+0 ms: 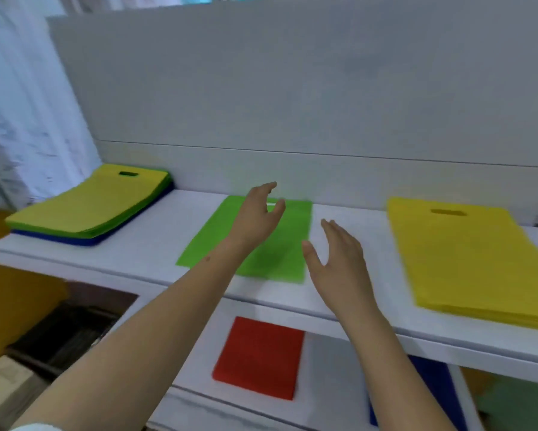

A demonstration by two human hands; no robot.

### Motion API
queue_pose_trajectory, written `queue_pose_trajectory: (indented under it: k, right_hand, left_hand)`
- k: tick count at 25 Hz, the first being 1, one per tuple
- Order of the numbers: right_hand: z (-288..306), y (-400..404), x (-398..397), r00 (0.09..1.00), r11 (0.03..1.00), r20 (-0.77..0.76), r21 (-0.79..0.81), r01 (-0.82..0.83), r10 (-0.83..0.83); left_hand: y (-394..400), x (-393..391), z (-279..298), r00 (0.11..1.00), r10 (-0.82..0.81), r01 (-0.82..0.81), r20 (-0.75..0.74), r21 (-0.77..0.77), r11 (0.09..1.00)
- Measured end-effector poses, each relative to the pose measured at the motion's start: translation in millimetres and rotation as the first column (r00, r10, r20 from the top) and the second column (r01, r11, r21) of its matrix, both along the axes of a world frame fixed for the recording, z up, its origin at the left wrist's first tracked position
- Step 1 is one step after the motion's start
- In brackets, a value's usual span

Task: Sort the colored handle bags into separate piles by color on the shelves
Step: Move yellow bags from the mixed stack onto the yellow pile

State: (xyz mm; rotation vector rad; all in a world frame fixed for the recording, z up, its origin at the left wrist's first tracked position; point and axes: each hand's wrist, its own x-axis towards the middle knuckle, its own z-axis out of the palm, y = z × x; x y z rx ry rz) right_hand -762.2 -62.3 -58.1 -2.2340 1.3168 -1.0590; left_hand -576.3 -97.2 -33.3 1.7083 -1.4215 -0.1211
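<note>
Mixed stack (87,209) w/ yellow bag on top sits far left on the upper shelf (155,231), long axis running near-to-far. Left hand (255,219) is nearer it, hovering over the green bag (280,259); right hand (339,259) beside. Both hands apart, fingers spread, holding nothing.

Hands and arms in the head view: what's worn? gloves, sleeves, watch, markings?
Both are bare: no gloves, rings, watch or wristbands on the left hand or the right hand. The forearms are uncovered up to the bottom edge of the frame, where a strip of white sleeve shows on the left arm. The picture is motion-blurred, so fine detail is unclear.
</note>
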Motion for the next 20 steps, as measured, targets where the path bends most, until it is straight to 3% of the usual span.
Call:
queue_pose_trajectory:
  k: [3,10,17,20]
  right_hand:
    - [0,48,110,0.997,0.998,0.040,-0.007,-0.070,0.070]
    - [13,115,312,0.973,0.975,0.061,0.023,-0.223,0.221]
    - [9,70,440,0.953,0.949,-0.035,0.101,-0.297,0.302]
    - [10,41,480,0.942,0.949,-0.152,0.144,-0.279,0.300]
  left_hand:
    - [64,112,10,0.996,0.075,-0.072,0.058,-0.052,0.996]
    - [154,330,17,0.975,0.183,-0.191,0.128,0.054,0.980]
    - [108,479,23,0.962,0.185,-0.195,0.202,0.031,0.980]
    - [69,529,24,0.943,0.151,-0.189,0.296,0.106,0.976]
